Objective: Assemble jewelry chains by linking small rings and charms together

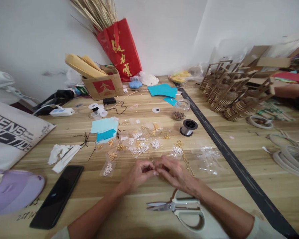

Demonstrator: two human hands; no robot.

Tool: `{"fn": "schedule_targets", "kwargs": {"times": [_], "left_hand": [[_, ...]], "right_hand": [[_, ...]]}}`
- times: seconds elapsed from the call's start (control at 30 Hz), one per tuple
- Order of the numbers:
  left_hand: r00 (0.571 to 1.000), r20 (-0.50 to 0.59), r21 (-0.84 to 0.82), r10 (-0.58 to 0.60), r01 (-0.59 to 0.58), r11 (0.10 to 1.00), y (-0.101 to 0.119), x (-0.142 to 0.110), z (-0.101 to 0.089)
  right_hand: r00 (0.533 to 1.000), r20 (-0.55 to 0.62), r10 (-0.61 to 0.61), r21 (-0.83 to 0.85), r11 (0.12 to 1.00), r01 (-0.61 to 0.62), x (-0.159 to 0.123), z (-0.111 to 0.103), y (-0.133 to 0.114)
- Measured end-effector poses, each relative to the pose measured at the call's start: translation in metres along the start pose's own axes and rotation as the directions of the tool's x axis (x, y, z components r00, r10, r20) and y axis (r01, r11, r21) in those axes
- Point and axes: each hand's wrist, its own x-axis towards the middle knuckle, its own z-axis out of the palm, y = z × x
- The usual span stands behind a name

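Observation:
My left hand and my right hand meet at the middle of the wooden table, fingertips pinched together on something too small to name. Just beyond them lie several small clear bags of gold and silver jewellery findings and a gold chain. White-handled scissors lie shut under my right forearm. A spool of clear thread stands further back.
A black phone lies at the left front, with a purple cap and a printed tote bag. Teal paper, a bead jar, a cardboard box, a red bag and wooden lattice baskets stand behind.

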Motion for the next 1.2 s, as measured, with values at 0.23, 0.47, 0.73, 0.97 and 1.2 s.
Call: {"fn": "schedule_targets", "kwargs": {"times": [0.23, 0.47, 0.73, 0.97, 1.2], "left_hand": [[0.999, -0.007, -0.153, -0.053, 0.052, 0.987, 0.0046, 0.0007, -0.0025], [0.997, -0.016, -0.186, -0.074, 0.07, 0.98, 0.0052, 0.0011, -0.0023], [0.998, -0.004, -0.187, -0.07, 0.068, 0.98, -0.0003, 0.0018, -0.002], [0.997, 0.001, -0.201, -0.071, 0.07, 0.977, 0.0022, 0.0018, -0.0017], [0.998, 0.009, -0.165, -0.067, 0.068, 0.984, -0.0001, 0.0021, -0.0028]], "right_hand": [[0.993, -0.099, -0.062, -0.191, 0.981, 0.042, -0.0039, -0.0019, 0.0023], [0.997, 0.004, -0.083, -0.14, 0.987, 0.082, -0.0034, 0.001, 0.0052], [0.997, 0.056, -0.053, -0.226, 0.972, 0.064, -0.0055, -0.0012, 0.0017], [0.997, 0.073, -0.036, -0.336, 0.94, 0.059, -0.0069, -0.0033, -0.0004], [0.991, 0.13, -0.024, -0.333, 0.94, 0.066, -0.0054, -0.0043, -0.0029]]}}
